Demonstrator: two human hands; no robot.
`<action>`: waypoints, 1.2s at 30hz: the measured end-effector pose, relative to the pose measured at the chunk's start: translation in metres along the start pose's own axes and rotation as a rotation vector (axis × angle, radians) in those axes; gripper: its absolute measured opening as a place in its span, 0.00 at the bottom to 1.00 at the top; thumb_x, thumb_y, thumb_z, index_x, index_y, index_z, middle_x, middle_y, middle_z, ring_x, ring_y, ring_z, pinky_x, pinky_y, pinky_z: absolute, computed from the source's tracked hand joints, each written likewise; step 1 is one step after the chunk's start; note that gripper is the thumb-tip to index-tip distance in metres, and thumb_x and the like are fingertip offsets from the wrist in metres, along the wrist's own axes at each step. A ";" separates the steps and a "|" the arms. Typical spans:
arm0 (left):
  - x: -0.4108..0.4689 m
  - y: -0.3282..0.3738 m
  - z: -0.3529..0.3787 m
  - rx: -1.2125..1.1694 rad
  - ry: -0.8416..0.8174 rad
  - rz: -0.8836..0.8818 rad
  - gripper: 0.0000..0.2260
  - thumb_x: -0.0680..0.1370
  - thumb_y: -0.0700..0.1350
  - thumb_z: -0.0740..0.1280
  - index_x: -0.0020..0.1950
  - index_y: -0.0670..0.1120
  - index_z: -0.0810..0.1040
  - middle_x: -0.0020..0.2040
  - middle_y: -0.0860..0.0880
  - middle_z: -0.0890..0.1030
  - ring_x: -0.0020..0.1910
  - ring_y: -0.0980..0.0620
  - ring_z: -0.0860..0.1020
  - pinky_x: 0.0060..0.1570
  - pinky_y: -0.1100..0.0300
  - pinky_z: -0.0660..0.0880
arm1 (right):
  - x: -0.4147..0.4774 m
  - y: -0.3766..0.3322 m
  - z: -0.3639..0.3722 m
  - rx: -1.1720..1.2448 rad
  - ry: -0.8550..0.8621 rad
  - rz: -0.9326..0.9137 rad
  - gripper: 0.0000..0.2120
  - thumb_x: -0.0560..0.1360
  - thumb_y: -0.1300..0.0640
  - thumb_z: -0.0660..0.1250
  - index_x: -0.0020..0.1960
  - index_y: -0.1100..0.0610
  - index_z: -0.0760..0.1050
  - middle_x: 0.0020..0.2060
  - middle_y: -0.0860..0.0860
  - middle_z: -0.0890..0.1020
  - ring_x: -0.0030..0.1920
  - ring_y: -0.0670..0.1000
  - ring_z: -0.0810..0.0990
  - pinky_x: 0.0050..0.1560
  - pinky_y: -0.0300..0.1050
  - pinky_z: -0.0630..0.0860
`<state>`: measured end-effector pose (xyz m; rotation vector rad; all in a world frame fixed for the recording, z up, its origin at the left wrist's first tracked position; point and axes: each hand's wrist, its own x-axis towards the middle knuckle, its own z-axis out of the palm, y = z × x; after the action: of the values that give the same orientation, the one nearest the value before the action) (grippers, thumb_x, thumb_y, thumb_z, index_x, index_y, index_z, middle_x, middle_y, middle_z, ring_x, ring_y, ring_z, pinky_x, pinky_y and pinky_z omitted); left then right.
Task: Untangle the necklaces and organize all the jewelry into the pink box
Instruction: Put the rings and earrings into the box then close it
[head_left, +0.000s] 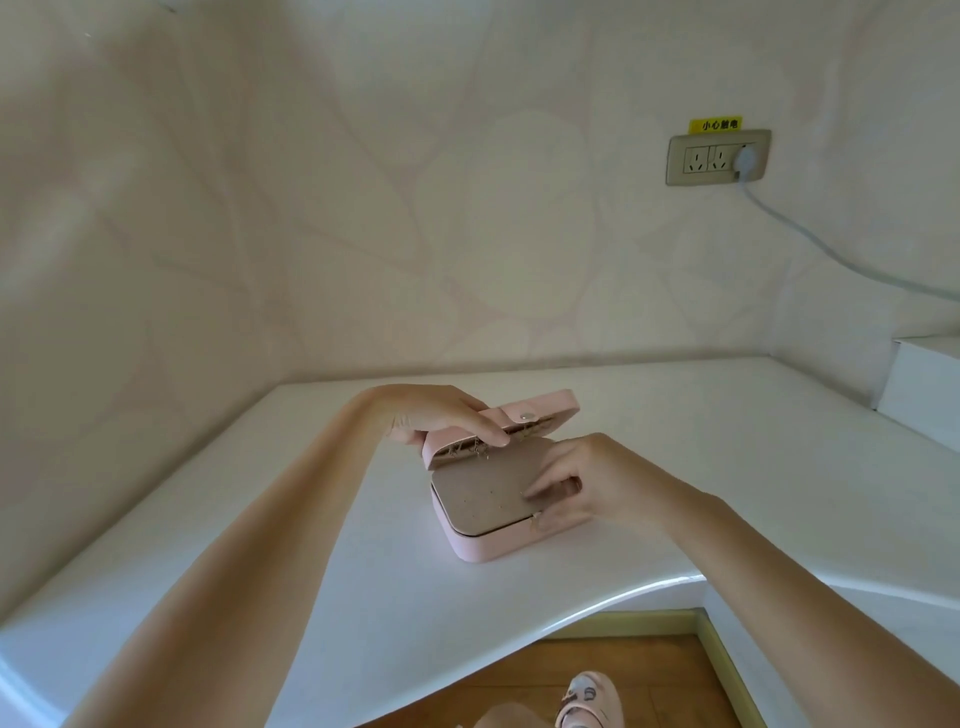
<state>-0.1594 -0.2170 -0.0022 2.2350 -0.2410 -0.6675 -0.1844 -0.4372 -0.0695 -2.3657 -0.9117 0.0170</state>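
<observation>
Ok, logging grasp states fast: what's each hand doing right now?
Left hand: grips the pink box lid.
Right hand: rests on the brown insert; grasp cannot be told.

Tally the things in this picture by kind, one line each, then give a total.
Boxes: 2 (pink box, white box)
Hands: 2 (left hand, right hand)
Socket plate: 1
Plug: 1
Yellow sticker: 1
Slipper: 1
Total: 8
</observation>
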 end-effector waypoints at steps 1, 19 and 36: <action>0.000 0.000 -0.001 -0.010 -0.005 -0.001 0.11 0.74 0.46 0.71 0.56 0.49 0.79 0.53 0.50 0.83 0.54 0.51 0.80 0.55 0.58 0.75 | 0.001 -0.001 0.001 -0.016 -0.007 -0.010 0.13 0.65 0.51 0.78 0.49 0.50 0.84 0.44 0.43 0.80 0.43 0.40 0.75 0.42 0.33 0.69; -0.001 0.007 -0.020 0.050 0.126 0.122 0.11 0.76 0.51 0.68 0.57 0.54 0.79 0.42 0.56 0.78 0.34 0.66 0.74 0.30 0.74 0.65 | 0.018 -0.014 -0.015 -0.216 0.345 -0.266 0.03 0.75 0.56 0.68 0.43 0.54 0.77 0.39 0.37 0.72 0.37 0.37 0.71 0.38 0.32 0.66; 0.006 0.006 -0.007 0.501 0.398 0.196 0.10 0.68 0.43 0.71 0.46 0.54 0.78 0.39 0.54 0.80 0.39 0.51 0.77 0.37 0.59 0.70 | 0.040 -0.012 -0.011 0.724 -0.144 -0.080 0.07 0.76 0.60 0.65 0.49 0.60 0.81 0.49 0.56 0.84 0.52 0.53 0.83 0.51 0.41 0.77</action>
<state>-0.1505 -0.2187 0.0035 2.7124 -0.4564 -0.0431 -0.1589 -0.4110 -0.0463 -1.6680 -0.8770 0.4188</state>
